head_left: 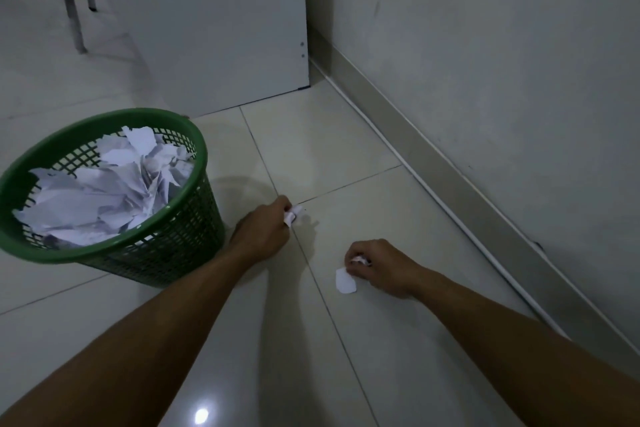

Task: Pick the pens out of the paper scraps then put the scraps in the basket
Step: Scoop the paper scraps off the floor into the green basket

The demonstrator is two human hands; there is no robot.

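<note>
The left hand [265, 230] pinches a small scrap [292, 214] beside the basket [166, 246], handy for dropping in. The right hand [377, 265] curls around a crumpled bit [360, 259], 1 flat scrap [345, 281] at its fingertips.

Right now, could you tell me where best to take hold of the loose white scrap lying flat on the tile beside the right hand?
Pinch the scrap at its upper edge, nearest the right hand, coming from above. It lies flat on the floor, so a fingertip probably has to lift an edge first. That hand already grips a crumpled bit, leaving little room.

Scraps [104, 198] fill the basket [194, 229], left of both hands
</note>
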